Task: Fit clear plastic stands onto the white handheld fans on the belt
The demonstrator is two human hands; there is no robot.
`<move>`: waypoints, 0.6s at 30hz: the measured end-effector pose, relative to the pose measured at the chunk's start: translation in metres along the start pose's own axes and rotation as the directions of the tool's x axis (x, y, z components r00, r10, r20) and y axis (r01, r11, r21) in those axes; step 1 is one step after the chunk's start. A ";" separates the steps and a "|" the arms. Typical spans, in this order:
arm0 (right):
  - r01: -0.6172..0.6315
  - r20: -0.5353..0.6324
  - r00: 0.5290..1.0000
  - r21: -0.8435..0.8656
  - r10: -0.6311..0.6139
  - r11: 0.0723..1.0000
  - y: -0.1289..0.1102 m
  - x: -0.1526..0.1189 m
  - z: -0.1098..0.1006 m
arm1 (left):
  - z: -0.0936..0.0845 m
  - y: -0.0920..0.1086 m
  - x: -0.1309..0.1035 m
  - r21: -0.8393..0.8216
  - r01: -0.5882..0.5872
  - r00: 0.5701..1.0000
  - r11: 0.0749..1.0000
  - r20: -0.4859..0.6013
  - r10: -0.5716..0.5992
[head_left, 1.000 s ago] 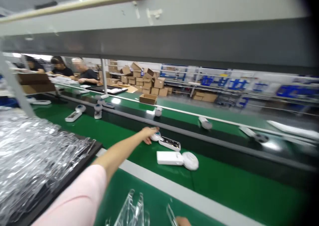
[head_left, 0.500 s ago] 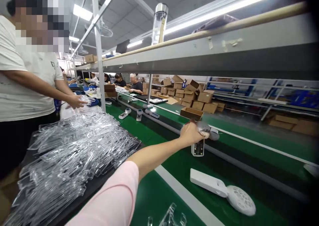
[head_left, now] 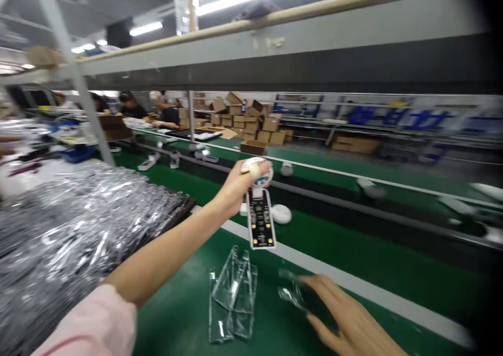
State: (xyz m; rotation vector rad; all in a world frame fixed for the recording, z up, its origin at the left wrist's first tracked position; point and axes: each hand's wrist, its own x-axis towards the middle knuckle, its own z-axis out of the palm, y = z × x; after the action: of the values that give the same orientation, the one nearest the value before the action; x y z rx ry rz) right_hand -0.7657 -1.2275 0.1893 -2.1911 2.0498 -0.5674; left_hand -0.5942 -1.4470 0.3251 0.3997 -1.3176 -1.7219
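My left hand (head_left: pixel 234 186) grips the round head of a white handheld fan (head_left: pixel 262 220). The fan's handle hangs down and is uncovered, showing a black circuit board with small yellow parts. Lower right, my right hand (head_left: pixel 338 314) is blurred, its fingers closed around a clear plastic part (head_left: pixel 293 293). Between the hands, on the green belt, lie several clear plastic frames (head_left: pixel 233 303). Another white fan (head_left: pixel 282 214) lies just behind the held one, partly hidden by it.
A large heap of clear plastic parts (head_left: pixel 86 220) covers the left side. More white fans (head_left: pixel 369 187) lie along the grey rail (head_left: pixel 314 192). Overhead a long shelf (head_left: pixel 314 57) crosses the view. Cardboard boxes (head_left: pixel 251 123) and several seated people are farther back.
The view has swung right and down. My left hand has drawn the fan nearer, its circuit board facing me. My right hand has come into view with a clear plastic part.
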 end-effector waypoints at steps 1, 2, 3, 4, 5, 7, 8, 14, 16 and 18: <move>-0.064 -0.057 0.996 0.000 0.064 0.998 -0.014 -0.003 -0.012 | 0.003 -0.005 -0.007 -0.007 0.065 0.998 0.998 -0.026 -0.065; -0.120 -0.125 0.985 -0.005 0.118 0.993 -0.028 -0.004 -0.023 | 0.006 -0.011 -0.013 -0.016 0.123 0.992 0.992 -0.038 -0.124; -0.178 -0.207 0.964 -0.029 0.169 0.984 -0.043 -0.004 -0.033 | 0.012 -0.018 -0.019 -0.023 0.167 0.985 0.986 -0.038 -0.168; -0.219 -0.298 0.935 -0.062 0.191 0.974 -0.057 -0.002 -0.041 | 0.019 -0.026 -0.026 -0.025 0.195 0.980 0.981 -0.028 -0.196; -0.239 -0.365 0.913 -0.109 0.185 0.965 -0.069 -0.001 -0.046 | 0.027 -0.033 -0.033 -0.027 0.209 0.978 0.978 -0.017 -0.209; -0.301 -0.451 0.874 -0.212 0.180 0.930 -0.087 0.002 -0.049 | 0.045 -0.044 -0.048 -0.039 0.223 0.975 0.974 -0.003 -0.223; -0.338 -0.466 0.863 -0.248 0.194 0.908 -0.094 0.003 -0.048 | 0.054 -0.048 -0.055 -0.046 0.229 0.973 0.972 -0.001 -0.229; -0.532 -0.490 0.791 -0.254 0.366 0.808 -0.105 -0.012 -0.030 | 0.089 -0.050 -0.089 -0.009 0.200 0.980 0.980 -0.015 -0.200; -0.532 -0.470 0.791 -0.213 0.391 0.820 -0.103 -0.020 -0.026 | 0.096 -0.047 -0.095 -0.009 0.197 0.980 0.980 -0.019 -0.197; -0.510 -0.400 0.812 -0.133 0.424 0.850 -0.099 -0.029 -0.024 | 0.103 -0.047 -0.097 -0.033 0.195 0.981 0.980 -0.017 -0.196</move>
State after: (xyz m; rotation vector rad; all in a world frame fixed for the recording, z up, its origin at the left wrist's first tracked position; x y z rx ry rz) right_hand -0.6813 -1.1852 0.2366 -1.6433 2.8605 -0.7319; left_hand -0.6356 -1.3068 0.2974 0.5426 -1.2698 -1.8929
